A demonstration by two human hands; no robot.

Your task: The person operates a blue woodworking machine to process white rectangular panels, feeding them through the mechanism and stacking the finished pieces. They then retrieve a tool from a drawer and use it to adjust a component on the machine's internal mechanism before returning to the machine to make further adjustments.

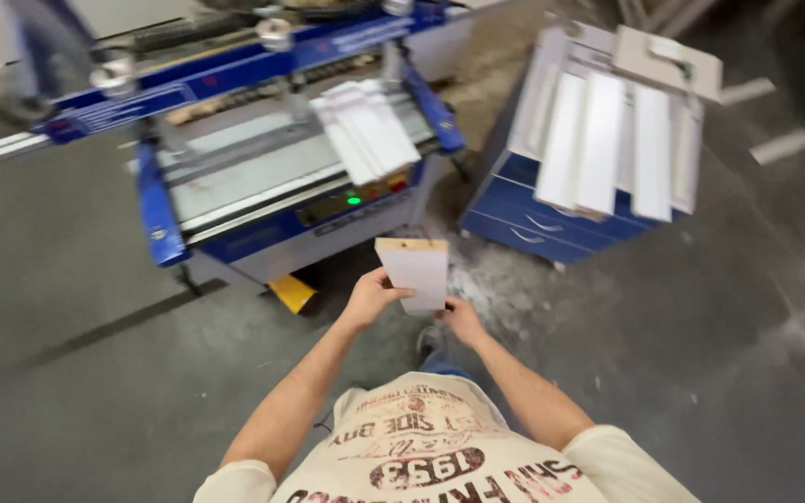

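Note:
I hold a small white panel [415, 272] with a raw wooden top edge upright in front of me. My left hand [372, 296] grips its left side. At its lower right corner my right hand [461, 319] holds the bottom edge. Ahead stands a blue workshop machine [235, 168] with a grey bed. A stack of similar white panels [366, 130] lies on the right part of that bed.
A blue drawer cabinet [533, 200] at the right carries several long white boards [607, 140] on top. A yellow wedge [292, 292] lies on the grey concrete floor under the machine. Sawdust is scattered by the cabinet. A person's legs [39, 56] stand at the far left.

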